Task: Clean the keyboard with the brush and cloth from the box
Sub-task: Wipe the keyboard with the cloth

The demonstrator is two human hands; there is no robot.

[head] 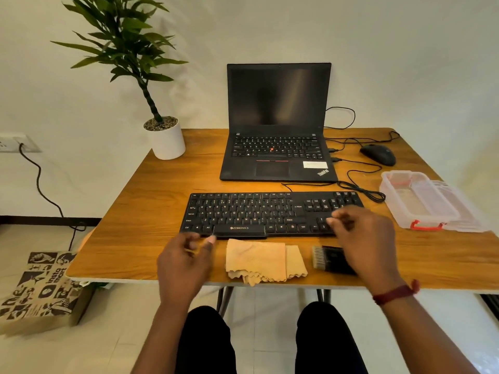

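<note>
The black keyboard (259,211) lay flat across the middle of the bench (151,211); it looked a stiff, light slab, probably best steadied by its short ends rather than by the keys. The soft folded cloth (259,259) lay just in front of it, beside the small brush (328,259), whose dark body looked the place to grip. The left hand (183,263) hovered at the keyboard's front left corner and the right hand (364,238) over its right end, both blurred, fingers loosely curled and seemingly holding nothing, with the clear box (421,203) open further right.
</note>
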